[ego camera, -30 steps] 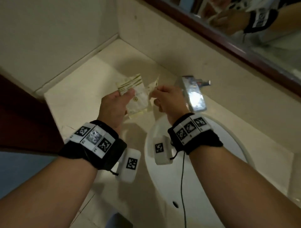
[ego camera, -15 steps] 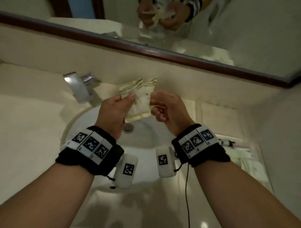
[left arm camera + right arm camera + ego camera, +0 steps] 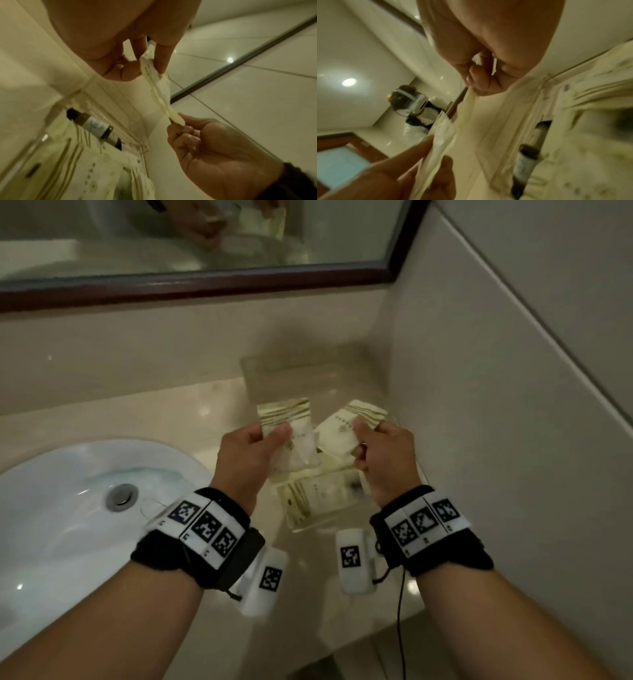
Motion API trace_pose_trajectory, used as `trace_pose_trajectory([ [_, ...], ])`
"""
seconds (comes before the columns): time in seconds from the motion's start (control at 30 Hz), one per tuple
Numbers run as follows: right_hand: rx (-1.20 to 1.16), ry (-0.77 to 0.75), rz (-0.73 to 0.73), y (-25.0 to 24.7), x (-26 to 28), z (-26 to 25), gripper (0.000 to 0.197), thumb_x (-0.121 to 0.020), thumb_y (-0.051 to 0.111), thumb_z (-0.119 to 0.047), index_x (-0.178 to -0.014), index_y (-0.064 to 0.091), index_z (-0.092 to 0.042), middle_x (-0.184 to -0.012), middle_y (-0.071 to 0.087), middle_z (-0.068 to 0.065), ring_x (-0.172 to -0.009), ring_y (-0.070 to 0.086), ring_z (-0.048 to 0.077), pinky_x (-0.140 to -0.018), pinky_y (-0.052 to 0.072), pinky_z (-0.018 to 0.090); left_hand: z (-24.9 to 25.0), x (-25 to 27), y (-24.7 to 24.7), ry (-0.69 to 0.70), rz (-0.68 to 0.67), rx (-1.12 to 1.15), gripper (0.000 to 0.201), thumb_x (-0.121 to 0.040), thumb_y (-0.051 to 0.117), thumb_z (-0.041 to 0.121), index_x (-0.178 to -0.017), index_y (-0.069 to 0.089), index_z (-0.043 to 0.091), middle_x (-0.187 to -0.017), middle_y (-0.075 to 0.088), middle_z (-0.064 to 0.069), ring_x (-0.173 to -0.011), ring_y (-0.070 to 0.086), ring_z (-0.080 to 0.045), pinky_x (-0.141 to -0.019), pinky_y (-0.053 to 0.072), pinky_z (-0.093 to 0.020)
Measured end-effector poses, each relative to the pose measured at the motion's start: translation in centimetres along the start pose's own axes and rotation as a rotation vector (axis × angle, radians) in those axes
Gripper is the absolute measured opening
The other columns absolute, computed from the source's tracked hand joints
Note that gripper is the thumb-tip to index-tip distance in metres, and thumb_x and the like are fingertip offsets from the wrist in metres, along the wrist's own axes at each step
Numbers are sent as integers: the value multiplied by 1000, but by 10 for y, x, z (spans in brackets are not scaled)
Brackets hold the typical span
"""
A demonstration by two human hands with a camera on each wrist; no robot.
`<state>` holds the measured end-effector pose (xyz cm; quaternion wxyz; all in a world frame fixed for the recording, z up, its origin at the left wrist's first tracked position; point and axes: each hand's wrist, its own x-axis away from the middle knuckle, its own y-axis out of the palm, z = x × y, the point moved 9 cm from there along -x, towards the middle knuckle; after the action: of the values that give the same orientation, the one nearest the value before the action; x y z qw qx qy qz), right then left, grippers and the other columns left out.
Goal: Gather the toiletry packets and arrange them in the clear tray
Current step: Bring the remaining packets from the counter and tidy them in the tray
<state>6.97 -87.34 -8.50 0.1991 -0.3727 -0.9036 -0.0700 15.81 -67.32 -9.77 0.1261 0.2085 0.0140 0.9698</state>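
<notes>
Two cream toiletry packets with olive stripes are held over the clear tray (image 3: pixel 263 368) in the counter's right corner. My left hand (image 3: pixel 271 436) pinches the left packet (image 3: pixel 294 440) between thumb and fingers; in the left wrist view that hand (image 3: pixel 147 65) holds the packet (image 3: pixel 154 79) edge-on. My right hand (image 3: pixel 368 430) pinches the tilted right packet (image 3: pixel 337 436), which overlaps the left one. In the right wrist view the right hand (image 3: pixel 481 83) grips the packet's (image 3: pixel 467 108) top edge. More packets (image 3: pixel 315 501) and a small dark bottle (image 3: pixel 96 125) lie in the tray.
A white sink basin (image 3: pixel 51 508) with a metal drain (image 3: pixel 121 496) sits to the left of my hands. The tiled wall (image 3: pixel 496 405) stands close on the right. A framed mirror (image 3: pixel 191 282) hangs behind the counter, whose front edge (image 3: pixel 370 642) runs below my right wrist.
My view and both hands have swung from the left counter, across the sink, to the tray in the right corner. The two packets have spread a little apart.
</notes>
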Motion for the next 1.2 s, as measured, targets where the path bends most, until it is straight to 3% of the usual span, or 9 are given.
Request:
trace_pose_trajectory([
  [0.07,42,26,126,-40,-20,13,18,-94,63,-11,-77,68,-8,-57,57,1,-44,46,9,-42,39,23,-12,-4,15,4,5,-102,15,-84,75,29,-78,76,15,-85,75,-14,-83,71,-36,-81,59,-54],
  [0.13,176,54,213,-69,-39,30,17,-89,68,-14,-75,69,-6,-57,62,3,-47,55,14,-52,47,30,-16,-5,28,40,-6,-205,20,-92,69,26,-75,72,15,-75,68,-7,-72,62,-24,-70,53,-40],
  [0.27,388,128,243,-89,-63,57,19,-83,73,-17,-88,74,1,-61,68,6,-51,61,19,-59,56,34,-22,-5,45,113,-67,-342,20,-100,54,21,-96,69,9,-78,66,2,-69,56,-13,-69,45,-31],
  [0.33,460,118,233,-87,-71,59,19,-82,74,-18,-87,74,0,-70,73,11,-54,63,21,-61,60,36,-27,-8,46,132,-81,-420,15,-100,55,24,-97,68,18,-79,66,8,-72,59,-12,-71,49,-34],
  [0.47,609,67,229,-76,-78,53,38,-72,79,-33,-98,68,-8,-92,75,11,-80,72,28,-70,62,45,-37,-16,43,110,-85,-482,12,-89,64,36,-97,64,27,-96,73,0,-89,69,-27,-87,55,-52],
  [0.63,732,26,270,-71,-76,39,60,-76,82,-29,-119,48,-3,-123,61,17,-112,60,35,-92,53,41,-41,-20,48,94,-66,-579,25,-81,77,36,-97,58,34,-95,72,-4,-83,70,-29,-73,59,-50],
  [0.8,738,9,238,-69,-73,40,54,-82,77,-27,-120,47,-3,-127,60,16,-117,57,34,-91,48,35,-38,-26,62,154,-54,-805,28,-77,77,50,-92,60,34,-79,67,9,-79,67,-24,-72,58,-41],
  [0.93,752,-16,220,-69,-70,38,47,-84,75,-28,-117,49,-6,-120,63,13,-112,60,33,-84,47,31,-35,-34,76,263,-53,-1059,38,-78,67,64,-102,66,35,-95,75,-1,-93,67,-29,-79,56,-43],
  [1.2,853,-66,158,-62,-71,37,34,-89,68,-28,-116,52,-14,-117,64,9,-91,48,19,-74,33,24,-27,-29,90,555,27,-1293,47,-75,78,48,-113,66,23,-110,59,-5,-99,53,-30,-78,49,-39],
])
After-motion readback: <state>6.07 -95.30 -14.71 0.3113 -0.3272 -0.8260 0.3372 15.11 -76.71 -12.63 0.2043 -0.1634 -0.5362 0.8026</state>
